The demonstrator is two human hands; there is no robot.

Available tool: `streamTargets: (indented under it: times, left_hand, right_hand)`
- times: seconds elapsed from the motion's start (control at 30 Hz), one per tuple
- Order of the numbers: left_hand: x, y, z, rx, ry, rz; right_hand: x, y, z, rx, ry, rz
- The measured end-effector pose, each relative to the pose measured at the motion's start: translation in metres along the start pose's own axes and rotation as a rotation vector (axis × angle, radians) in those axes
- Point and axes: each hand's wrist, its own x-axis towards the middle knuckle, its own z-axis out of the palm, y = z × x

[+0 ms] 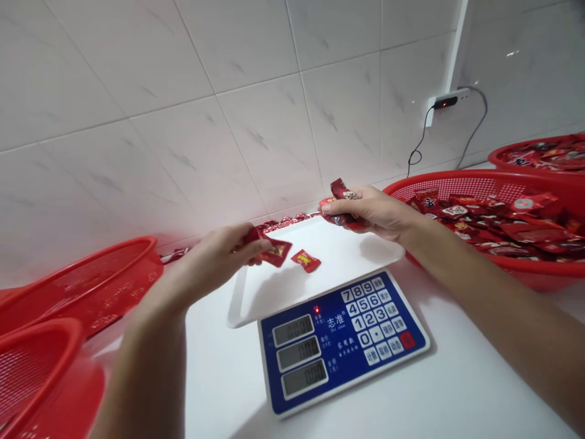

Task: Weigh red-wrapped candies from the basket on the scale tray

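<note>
My left hand (233, 250) is closed around red-wrapped packets (278, 251), held over the left side of the scale's white tray (256, 299). Above the tray's far right part, my right hand (365, 210) grips several dark red and bright red packets (340, 190). One small red packet (306, 260) with yellow print lies on the tray between my hands. Nearer to me is the scale's blue panel (340, 341), with number keys and three small displays. How many packets each hand holds is partly hidden by the fingers.
At right stands a red basket (457, 262) heaped with red packets, another red basket (498, 155) behind it. Two more red baskets (137, 256) are at left. Packets (286, 221) line the tiled wall (256, 134). A power strip (450, 100) with cords hangs there.
</note>
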Motion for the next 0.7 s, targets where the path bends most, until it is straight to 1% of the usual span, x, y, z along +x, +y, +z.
streamTargets:
  times: [0.07,0.1,0.13,0.17,0.2,0.23,0.33,0.37,0.43,0.47,0.5,0.57,0.63,0.7]
  left_hand:
    - [0.001,0.001,0.008,0.07,-0.157,0.036]
    - [0.002,0.004,0.013,0.095,-0.216,0.044]
    - [0.004,0.006,0.02,0.112,-0.247,0.04]
    - [0.006,0.008,0.027,0.128,-0.244,0.022]
    - [0.007,0.009,0.033,0.145,-0.201,-0.005]
    - [0.009,0.01,0.038,0.169,-0.127,-0.036]
    - [0.011,0.011,0.043,0.239,0.133,-0.094]
    - [0.011,0.013,0.041,0.21,0.2,-0.085]
    - [0.007,0.019,0.035,0.045,0.276,-0.025]
    - [0.005,0.023,0.032,-0.071,0.287,0.021]
    - [0.002,0.029,0.029,-0.18,0.272,0.073]
    - [-0.003,0.04,0.026,-0.318,0.199,0.161]
    - [-0.006,0.047,0.026,-0.358,0.148,0.193]
    - [-0.007,0.05,0.029,-0.36,0.149,0.186]
  right_hand:
    - [-0.001,-0.002,0.002,-0.03,0.011,0.009]
    - [-0.002,-0.002,0.004,-0.046,0.018,0.018]
    - [-0.002,-0.003,0.006,-0.059,0.024,0.027]
    - [-0.002,-0.003,0.007,-0.07,0.027,0.034]
    - [-0.002,-0.003,0.009,-0.08,0.022,0.039]
    - [-0.002,-0.003,0.01,-0.088,0.013,0.038]
    - [-0.002,-0.002,0.011,-0.098,-0.016,0.024]
    - [-0.003,-0.001,0.011,-0.098,-0.024,0.019]
    - [-0.005,-0.002,0.012,-0.095,-0.068,0.002]
    - [-0.007,-0.002,0.014,-0.095,-0.106,-0.008]
    - [-0.008,-0.003,0.015,-0.1,-0.148,-0.018]
    - [-0.012,-0.004,0.02,-0.116,-0.215,-0.035]
    - [-0.015,-0.004,0.024,-0.129,-0.239,-0.054]
    - [-0.016,-0.004,0.026,-0.138,-0.239,-0.068]
